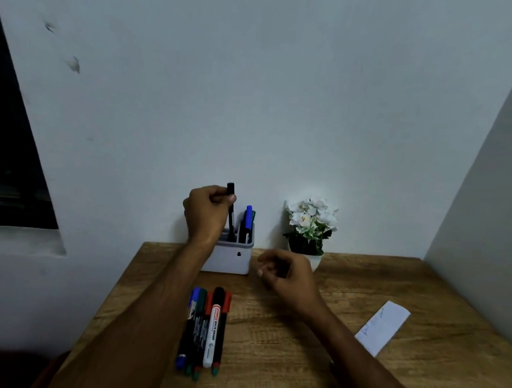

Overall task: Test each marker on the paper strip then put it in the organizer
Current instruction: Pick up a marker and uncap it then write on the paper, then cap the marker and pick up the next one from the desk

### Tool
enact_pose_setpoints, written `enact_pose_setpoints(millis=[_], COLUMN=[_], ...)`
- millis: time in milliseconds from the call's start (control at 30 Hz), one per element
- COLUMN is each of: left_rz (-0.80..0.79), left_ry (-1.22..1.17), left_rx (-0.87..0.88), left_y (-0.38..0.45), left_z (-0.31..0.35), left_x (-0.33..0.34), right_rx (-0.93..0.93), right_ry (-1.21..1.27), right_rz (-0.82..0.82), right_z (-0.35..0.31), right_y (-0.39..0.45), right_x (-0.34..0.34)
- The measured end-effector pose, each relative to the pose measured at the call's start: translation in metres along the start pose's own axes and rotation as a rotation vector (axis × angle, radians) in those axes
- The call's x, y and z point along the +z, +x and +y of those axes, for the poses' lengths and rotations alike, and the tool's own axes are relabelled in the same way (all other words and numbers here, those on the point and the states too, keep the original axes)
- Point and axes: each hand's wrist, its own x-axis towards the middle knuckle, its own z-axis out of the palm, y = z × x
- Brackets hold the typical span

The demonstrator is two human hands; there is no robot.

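My left hand (pixel 206 212) pinches a black marker (pixel 230 213) near its top, holding it upright with its lower end inside the white organizer (pixel 230 259) at the back of the table. A blue marker (pixel 249 220) and a green one stand in the organizer too. My right hand (pixel 286 274) hovers just right of the organizer, fingers loosely curled, holding nothing. Several markers (pixel 206 327) lie side by side on the table in front of me, among them a white whiteboard marker (pixel 213 331). The white paper strip (pixel 382 326) lies at the right.
A small white pot of white flowers (pixel 309 226) stands right of the organizer against the wall. The wooden table (pixel 270 357) sits in a corner, with walls behind and at the right. A dark window opening is at the left.
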Motion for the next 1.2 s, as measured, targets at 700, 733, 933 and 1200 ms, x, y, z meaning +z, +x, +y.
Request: enact_pose_setpoints(millis=[700,733,933,1200], left_rz=[-0.11,-0.103,-0.082,-0.505], left_ry=[0.2,0.199,0.208,0.544], left_rx=[-0.012,-0.016,-0.004,-0.103], left_y=[-0.021,-0.022,-0.04,-0.075], left_z=[-0.021,-0.021,-0.021,-0.026], left_x=[-0.013,-0.015,-0.028,-0.033], right_rx=[0.044,0.042,0.05,0.05], right_ry=[-0.019,-0.021,-0.126,-0.277], right_rz=[-0.068,-0.074,-0.092,-0.137], right_z=[-0.011,-0.012,-0.018,-0.027], right_y=[-0.011,-0.012,-0.019,-0.035], right_x=[0.011,0.011,0.017,0.038])
